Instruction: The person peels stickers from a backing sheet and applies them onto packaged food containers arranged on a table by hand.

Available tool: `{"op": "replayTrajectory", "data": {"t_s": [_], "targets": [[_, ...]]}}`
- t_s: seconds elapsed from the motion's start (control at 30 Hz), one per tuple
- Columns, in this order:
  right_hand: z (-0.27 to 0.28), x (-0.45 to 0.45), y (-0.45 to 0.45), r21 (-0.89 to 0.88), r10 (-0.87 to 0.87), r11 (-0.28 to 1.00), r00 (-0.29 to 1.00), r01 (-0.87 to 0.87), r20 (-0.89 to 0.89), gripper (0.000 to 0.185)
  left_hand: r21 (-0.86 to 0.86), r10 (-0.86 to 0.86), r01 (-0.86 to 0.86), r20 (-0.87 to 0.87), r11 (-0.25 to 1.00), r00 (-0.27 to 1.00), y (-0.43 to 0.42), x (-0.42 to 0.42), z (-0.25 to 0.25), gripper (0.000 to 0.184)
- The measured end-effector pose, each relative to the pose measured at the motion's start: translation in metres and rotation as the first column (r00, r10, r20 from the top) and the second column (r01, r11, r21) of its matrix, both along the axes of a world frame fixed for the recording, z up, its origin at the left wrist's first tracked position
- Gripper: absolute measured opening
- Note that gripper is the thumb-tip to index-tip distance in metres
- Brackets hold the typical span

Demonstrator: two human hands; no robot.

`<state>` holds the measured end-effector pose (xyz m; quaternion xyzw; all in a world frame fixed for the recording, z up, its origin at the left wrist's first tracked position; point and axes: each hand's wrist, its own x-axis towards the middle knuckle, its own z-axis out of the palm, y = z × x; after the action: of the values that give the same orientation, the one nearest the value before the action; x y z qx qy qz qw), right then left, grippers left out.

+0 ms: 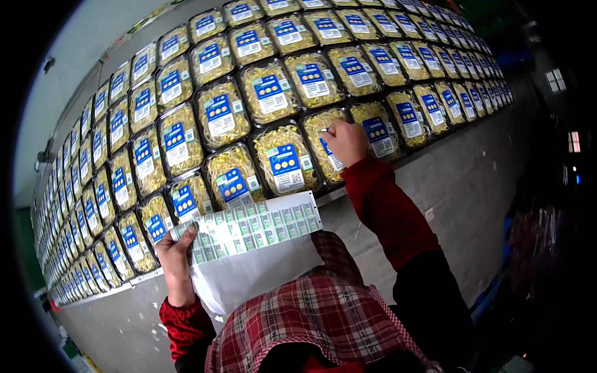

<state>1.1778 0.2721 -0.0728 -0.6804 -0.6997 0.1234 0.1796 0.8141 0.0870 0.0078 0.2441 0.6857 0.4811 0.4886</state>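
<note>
Red-and-white plaid apron (305, 317) fabric fills six o'clock, nearest the camera, with a black-and-red right sleeve (398, 230) rising at four o'clock and a red left sleeve (186, 326) at about seven. Just beyond the apron, at seven to eight o'clock, a white sticker sheet (255, 233) slants up to the right, its upper part covered in rows of small green-and-white stickers, its lower part blank. At eight o'clock the left hand (176, 258) pinches the sheet's left end, thumb flat on top, the other fingers mostly hidden; the sheet stretches from that hand toward its three o'clock. Seen from the right hand (348, 142), which sits between one and two o'clock, the same sheet lies apart, toward seven. The right hand's fingers are bunched, tips over the label of a sprout pack (334, 163) in the nearest row; whether they pinch a sticker cannot be told. Just beside that hand, at its three o'clock, is another labelled pack (378, 133), and toward its eight o'clock a pack (285, 163) with a green-and-white sticker at its label's right. Past the hands, black trays of yellow-headed sprouts with blue-and-white labels (270, 93) run in close rows from nine o'clock round to two. Farther off, at two o'clock, a pale bright panel (555, 81) shows against darkness.
</note>
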Motion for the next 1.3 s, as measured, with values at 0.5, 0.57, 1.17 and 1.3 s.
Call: {"op": "replayTrajectory", "data": {"t_s": [0.5, 0.57, 1.17, 1.3], "targets": [[-0.010, 0.101, 0.021, 0.058, -0.162, 0.983, 0.968, 0.176, -0.191, 0.028, 0.051, -0.067, 0.066, 0.013, 0.996, 0.998, 0.023, 0.025, -0.003, 0.015], [-0.003, 0.115, 0.024, 0.077, -0.224, 0.971, 0.974, 0.224, -0.013, 0.034, 0.049, -0.072, 0.072, -0.012, 0.996, 0.997, 0.026, 0.027, -0.002, 0.012], [0.016, 0.274, 0.114, 0.027, -0.127, 0.991, 0.992, 0.128, -0.024, 0.040, 0.079, -0.077, 0.082, -0.058, 0.994, 0.995, 0.070, 0.108, 0.008, 0.018], [0.033, 0.334, 0.126, -0.260, -0.281, 0.951, 0.811, 0.166, -0.513, 0.035, 0.108, -0.066, 0.073, -0.069, 0.991, 0.995, 0.065, 0.124, 0.006, 0.017]]}}
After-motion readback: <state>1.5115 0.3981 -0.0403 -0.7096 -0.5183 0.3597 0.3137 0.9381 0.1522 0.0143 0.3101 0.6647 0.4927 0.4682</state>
